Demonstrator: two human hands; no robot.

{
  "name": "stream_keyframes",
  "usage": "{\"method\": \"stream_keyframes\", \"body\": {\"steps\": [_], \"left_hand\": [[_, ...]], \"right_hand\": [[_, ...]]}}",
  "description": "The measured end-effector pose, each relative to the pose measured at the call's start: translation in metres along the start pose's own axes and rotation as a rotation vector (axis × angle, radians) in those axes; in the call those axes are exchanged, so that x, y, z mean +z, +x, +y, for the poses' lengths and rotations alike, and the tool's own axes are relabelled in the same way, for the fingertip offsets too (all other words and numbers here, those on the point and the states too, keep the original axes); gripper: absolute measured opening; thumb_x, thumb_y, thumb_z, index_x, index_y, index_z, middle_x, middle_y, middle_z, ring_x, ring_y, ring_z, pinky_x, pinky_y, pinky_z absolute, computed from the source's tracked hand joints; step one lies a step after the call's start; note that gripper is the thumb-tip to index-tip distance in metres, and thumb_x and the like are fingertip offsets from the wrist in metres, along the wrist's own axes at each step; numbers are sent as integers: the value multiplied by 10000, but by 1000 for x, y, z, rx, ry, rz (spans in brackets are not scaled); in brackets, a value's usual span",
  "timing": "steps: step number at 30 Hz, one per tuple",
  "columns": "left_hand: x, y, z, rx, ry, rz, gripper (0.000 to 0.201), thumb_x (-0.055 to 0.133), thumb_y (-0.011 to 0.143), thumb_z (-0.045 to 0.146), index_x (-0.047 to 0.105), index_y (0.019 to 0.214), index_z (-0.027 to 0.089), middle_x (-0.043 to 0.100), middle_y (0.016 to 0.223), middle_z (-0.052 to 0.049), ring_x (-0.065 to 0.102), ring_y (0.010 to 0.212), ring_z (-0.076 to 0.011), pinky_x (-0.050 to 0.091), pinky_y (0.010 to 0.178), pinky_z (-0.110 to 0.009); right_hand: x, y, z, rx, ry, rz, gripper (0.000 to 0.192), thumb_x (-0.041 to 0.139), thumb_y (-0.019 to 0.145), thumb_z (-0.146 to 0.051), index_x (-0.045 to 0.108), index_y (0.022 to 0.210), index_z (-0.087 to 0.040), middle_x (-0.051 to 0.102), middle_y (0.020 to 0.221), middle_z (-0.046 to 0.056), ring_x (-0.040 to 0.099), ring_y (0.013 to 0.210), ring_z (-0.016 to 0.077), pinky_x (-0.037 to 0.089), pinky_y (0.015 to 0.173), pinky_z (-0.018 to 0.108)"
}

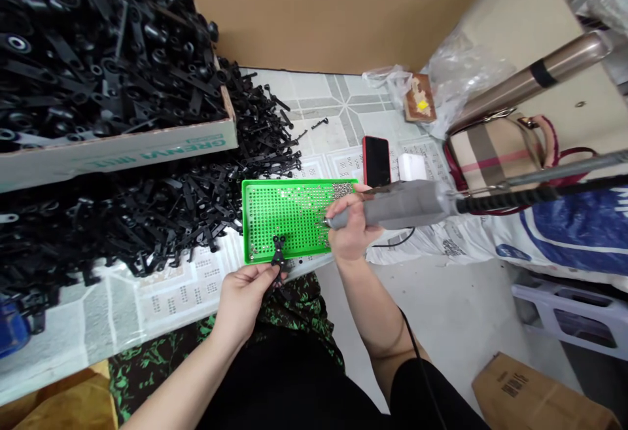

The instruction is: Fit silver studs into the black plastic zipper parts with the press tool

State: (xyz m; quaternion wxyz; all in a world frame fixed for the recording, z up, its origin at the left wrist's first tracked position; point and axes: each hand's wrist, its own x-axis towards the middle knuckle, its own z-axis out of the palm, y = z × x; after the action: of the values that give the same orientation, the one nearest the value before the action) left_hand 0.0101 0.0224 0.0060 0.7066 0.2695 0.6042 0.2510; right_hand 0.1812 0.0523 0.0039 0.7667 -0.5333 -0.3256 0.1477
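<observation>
My left hand pinches a small black plastic part with two round ends, over the near edge of a green perforated tray. Wrapped round a grey electric screwdriver is my right hand. The screwdriver lies sideways, its tip pointing left over the tray's right part. Small silvery screws are heaped in the tray's far right corner, and more sit in its holes. Part of the tray's right side is hidden behind my right hand and the tool.
Loose black plastic parts spread left of the tray, below a cardboard box full of larger black parts. Behind the tray are a red-edged phone and a white block. A checked handbag stands at right.
</observation>
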Motion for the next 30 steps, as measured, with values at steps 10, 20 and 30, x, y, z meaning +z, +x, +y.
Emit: {"method": "stream_keyframes", "body": {"steps": [10,20,30], "left_hand": [[0,1,-1,33,-4,-45,194,744,585,324,697,484,165,674,507,-56,539,482,-143,421,505,-258],[0,1,1,15,-30,-64,197,727,590,325,702,490,157,659,495,-54,518,468,-129,407,496,-247],[-1,1,2,16,-30,-64,219,724,573,327,665,456,152,618,454,-22,487,452,-113,380,490,-234]], "right_hand": [[25,-30,-44,271,297,-342,352,582,767,-580,552,949,-280,473,478,-100,438,326,103,406,351,253],[31,-41,-37,265,352,-403,300,613,783,-511,597,965,-272,488,482,-87,462,347,104,434,372,248],[28,-48,-36,193,364,-557,299,603,820,-467,565,1049,-279,500,549,-78,488,420,98,449,415,231]]}}
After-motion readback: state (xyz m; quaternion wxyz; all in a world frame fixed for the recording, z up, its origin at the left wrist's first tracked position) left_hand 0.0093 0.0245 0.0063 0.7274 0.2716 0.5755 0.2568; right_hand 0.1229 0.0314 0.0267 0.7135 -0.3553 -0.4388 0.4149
